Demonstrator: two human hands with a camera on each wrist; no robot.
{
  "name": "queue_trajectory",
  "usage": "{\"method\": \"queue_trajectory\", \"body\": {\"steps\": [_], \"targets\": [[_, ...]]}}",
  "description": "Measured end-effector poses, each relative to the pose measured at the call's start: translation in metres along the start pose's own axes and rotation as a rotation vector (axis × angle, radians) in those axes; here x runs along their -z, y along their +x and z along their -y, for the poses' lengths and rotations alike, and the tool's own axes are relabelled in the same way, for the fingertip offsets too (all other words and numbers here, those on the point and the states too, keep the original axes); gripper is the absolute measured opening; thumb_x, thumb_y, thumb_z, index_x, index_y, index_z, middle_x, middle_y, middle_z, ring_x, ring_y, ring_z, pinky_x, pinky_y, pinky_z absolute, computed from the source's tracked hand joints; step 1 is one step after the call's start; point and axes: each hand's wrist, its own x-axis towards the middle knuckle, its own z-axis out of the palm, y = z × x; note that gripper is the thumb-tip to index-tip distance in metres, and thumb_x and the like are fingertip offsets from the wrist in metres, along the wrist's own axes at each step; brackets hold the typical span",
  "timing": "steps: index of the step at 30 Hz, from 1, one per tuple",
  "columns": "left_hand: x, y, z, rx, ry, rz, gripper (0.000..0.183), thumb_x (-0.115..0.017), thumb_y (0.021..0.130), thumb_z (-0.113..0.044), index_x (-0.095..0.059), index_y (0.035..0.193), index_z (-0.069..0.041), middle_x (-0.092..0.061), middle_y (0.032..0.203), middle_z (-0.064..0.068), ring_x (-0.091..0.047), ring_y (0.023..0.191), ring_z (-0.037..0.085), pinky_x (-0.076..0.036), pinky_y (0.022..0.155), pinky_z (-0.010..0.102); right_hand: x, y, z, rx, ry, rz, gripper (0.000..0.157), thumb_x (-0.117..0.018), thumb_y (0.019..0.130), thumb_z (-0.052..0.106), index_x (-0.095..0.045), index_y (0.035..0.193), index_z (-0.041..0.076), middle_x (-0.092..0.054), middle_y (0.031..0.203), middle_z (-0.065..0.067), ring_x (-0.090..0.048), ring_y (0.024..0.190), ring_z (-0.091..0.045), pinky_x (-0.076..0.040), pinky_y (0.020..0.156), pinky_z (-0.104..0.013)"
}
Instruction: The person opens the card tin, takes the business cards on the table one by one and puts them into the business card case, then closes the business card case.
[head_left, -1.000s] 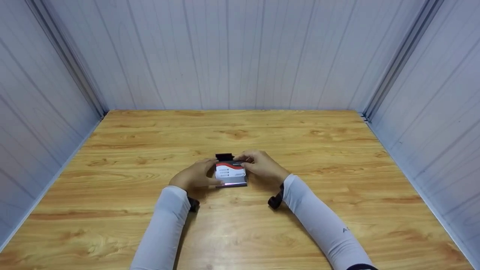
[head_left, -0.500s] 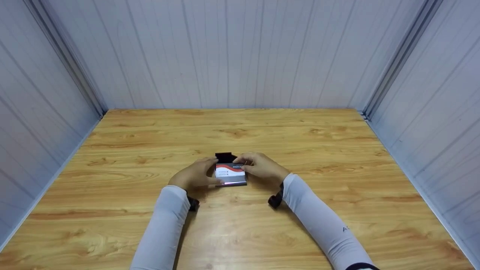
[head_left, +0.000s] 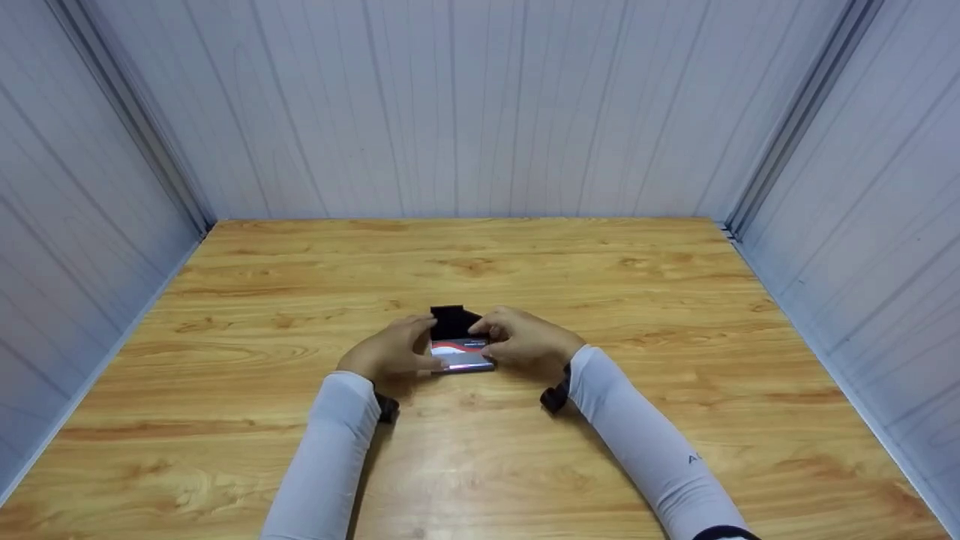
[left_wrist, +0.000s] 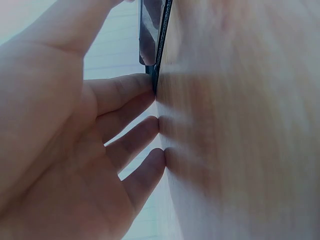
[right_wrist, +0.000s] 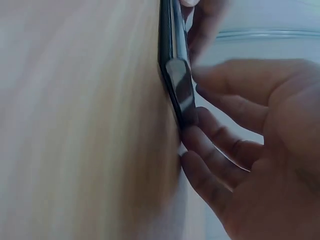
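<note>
A business card case (head_left: 471,368), with a shiny silver front pocket and a black inside (head_left: 450,321), lies on the wooden table in the middle of the head view. Partly inside the pocket is a red, white and dark business card (head_left: 450,347). My left hand (head_left: 386,349) grips the case from the left, thumb on the near edge and fingers at the far side. From the right, my right hand (head_left: 529,337) has its thumb on the card's right part and its index finger just beyond the card's far edge. In the right wrist view, the case (right_wrist: 181,90) shows edge-on.
The wood-grain table (head_left: 465,457) spreads around both hands. White panelled walls (head_left: 480,112) stand at the back and both sides. A dark wrist camera (head_left: 553,397) sits under the right wrist, another wrist camera (head_left: 388,409) under the left.
The card has slid toward the person, deeper into the pocket, baring more of the black inside. My right thumb and index finger have moved nearer with it; the left hand stays in place.
</note>
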Motion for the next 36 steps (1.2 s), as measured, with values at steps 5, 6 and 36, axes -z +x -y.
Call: {"method": "queue_trajectory", "body": {"steps": [5, 6, 36], "targets": [[-0.0002, -0.0015, -0.0006, 0.009, -0.008, -0.008, 0.091, -0.072, 0.090, -0.050, -0.028, 0.159, -0.010, -0.025, 0.163, 0.013, -0.019, 0.150, 0.032, -0.022, 0.118, 0.051, 0.0062, -0.0035, -0.0027, -0.033, 0.015, 0.007, 0.048, -0.077, 0.091, 0.025, -0.061, 0.129, 0.002, -0.057, 0.120, -0.008, -0.056, 0.107, -0.022, -0.049, 0.095, -0.036], [-0.0002, -0.0016, -0.0006, 0.009, -0.009, -0.008, 0.091, -0.073, 0.090, -0.050, -0.028, 0.159, -0.010, -0.024, 0.163, 0.013, -0.018, 0.150, 0.032, -0.022, 0.118, 0.051, 0.0072, -0.0043, -0.0032, -0.045, 0.019, 0.009, 0.049, -0.079, 0.089, 0.026, -0.060, 0.128, 0.002, -0.058, 0.118, -0.008, -0.057, 0.107, -0.022, -0.049, 0.095, -0.036], [0.0015, 0.0034, 0.0041, -0.097, -0.121, -0.086, 0.097, -0.076, 0.090, -0.040, -0.020, 0.160, -0.003, -0.029, 0.161, 0.015, -0.029, 0.146, 0.030, -0.027, 0.117, 0.048, 0.0083, -0.0062, -0.0074, -0.124, 0.098, 0.022, 0.052, -0.083, 0.085, 0.028, -0.060, 0.125, 0.004, -0.059, 0.114, -0.005, -0.055, 0.106, -0.020, -0.047, 0.097, -0.034]]}}
